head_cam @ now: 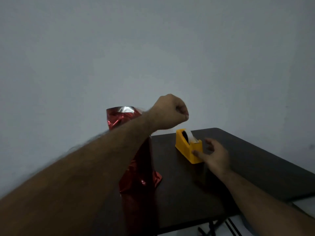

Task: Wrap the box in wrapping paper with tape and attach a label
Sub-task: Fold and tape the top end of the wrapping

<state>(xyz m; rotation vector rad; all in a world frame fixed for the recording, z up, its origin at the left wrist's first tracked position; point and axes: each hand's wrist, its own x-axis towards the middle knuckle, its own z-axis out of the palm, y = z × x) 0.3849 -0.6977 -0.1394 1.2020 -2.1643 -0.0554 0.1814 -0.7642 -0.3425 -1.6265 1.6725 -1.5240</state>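
Red-wrapped box [136,167] half behind forearm

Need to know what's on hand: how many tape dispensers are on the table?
1. The yellow tape dispenser sits on the dark table, right hand touching it. The left forearm may hide others.

The single head-worn camera looked forward and only slightly down, so a bare wall filled the upper frame. The dark table [247,167] sat low and close, its far right corner visible; dim light perhaps blurred the near edge.
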